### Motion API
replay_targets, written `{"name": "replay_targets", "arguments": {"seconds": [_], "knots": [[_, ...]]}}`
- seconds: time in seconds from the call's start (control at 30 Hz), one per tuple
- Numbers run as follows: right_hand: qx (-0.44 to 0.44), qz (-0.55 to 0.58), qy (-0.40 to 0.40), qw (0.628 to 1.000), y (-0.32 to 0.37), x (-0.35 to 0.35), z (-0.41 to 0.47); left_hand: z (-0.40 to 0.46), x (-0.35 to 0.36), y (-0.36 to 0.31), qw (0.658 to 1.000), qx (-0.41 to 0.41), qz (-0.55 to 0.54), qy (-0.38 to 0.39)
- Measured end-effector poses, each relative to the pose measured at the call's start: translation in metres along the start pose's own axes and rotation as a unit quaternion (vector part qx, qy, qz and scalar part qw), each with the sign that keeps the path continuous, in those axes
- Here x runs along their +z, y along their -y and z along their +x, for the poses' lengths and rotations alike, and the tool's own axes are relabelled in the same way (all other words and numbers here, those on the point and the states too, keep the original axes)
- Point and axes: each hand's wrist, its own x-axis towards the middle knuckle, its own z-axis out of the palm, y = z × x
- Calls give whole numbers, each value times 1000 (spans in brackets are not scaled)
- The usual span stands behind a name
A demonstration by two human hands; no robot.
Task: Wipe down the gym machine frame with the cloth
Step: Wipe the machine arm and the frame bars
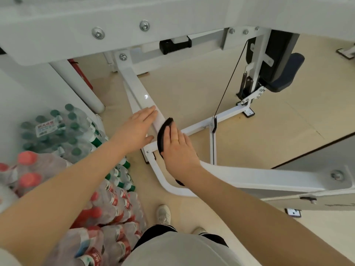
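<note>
Here our right hand (178,150) presses the soft black cloth (163,133) flat on the white frame bar (138,89); our left hand (137,129), fingers straight, rests beside it. The limp cloth needs a whole-palm hold.

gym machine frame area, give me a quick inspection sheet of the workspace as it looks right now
surface: beige floor, white machine frame standing on it
job's things: black cloth pressed on the slanted frame bar
clutter: shrink-wrapped packs of green-capped bottles and red-capped bottles stacked on the floor at left
hands: left hand flat with straight fingers on the slanted bar; right hand pressing the cloth with straight fingers
cables: one black machine cable running down to the lower crossbar
surroundings: dark seat pad at right, grey panel at the right edge
</note>
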Motion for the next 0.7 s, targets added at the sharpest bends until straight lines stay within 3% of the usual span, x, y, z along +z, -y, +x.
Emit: {"name": "replay_targets", "arguments": {"seconds": [0.27,0.47,0.7], "knots": [[-32,73,65,995,-6,-8,28,25,-1,53,1000,0,-21,8],[18,63,51,997,17,-13,101,48,-5,91,999,9,-16,-42],[60,45,38,996,37,-18,171,59,-9,125,992,28,-103,-61]]}}
